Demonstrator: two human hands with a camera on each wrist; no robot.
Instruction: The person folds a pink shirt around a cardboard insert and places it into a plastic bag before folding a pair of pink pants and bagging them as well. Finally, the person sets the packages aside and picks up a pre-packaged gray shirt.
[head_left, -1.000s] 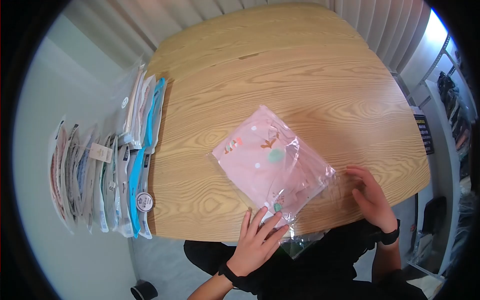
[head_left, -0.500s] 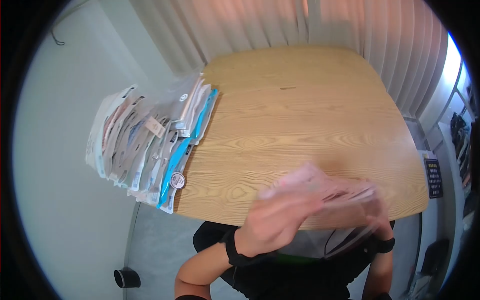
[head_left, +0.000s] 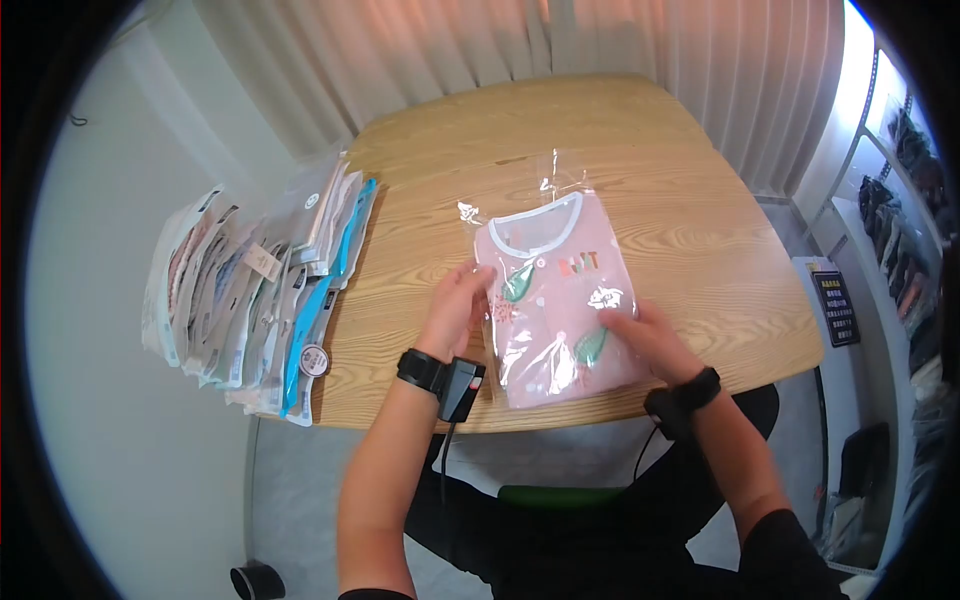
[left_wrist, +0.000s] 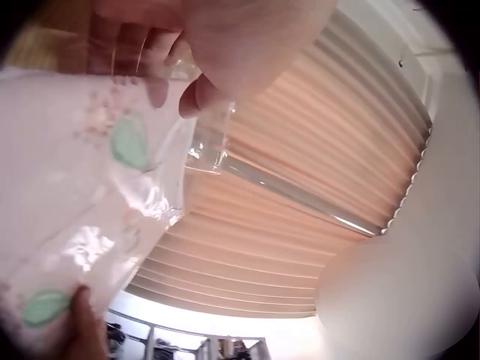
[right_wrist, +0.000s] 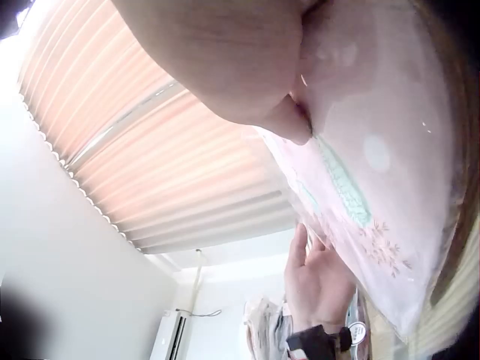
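A folded pink garment with a white neckline, in a clear plastic bag [head_left: 560, 300], is held tilted up over the near part of the table. My left hand [head_left: 460, 303] grips its left edge, thumb on the front, fingers behind. On the right side my right hand [head_left: 652, 340] holds the bag, its thumb on the front by a green leaf print. In the left wrist view the left hand [left_wrist: 240, 45] pinches the plastic at the edge. The right wrist view shows the right thumb pressing the pink front [right_wrist: 390, 150], with the rest of that hand [right_wrist: 225, 60] close above.
Several bagged garments [head_left: 240, 300] stand in a row at the left of the wooden table [head_left: 700, 250]. Shelves with dark packages [head_left: 900, 270] and a black sign [head_left: 836, 308] are at the right. A black bin [head_left: 258, 581] is on the floor.
The bag was lying on the table, then was lifted and turned in a blur. Now its neckline side faces me, upright, with both hands gripping its sides.
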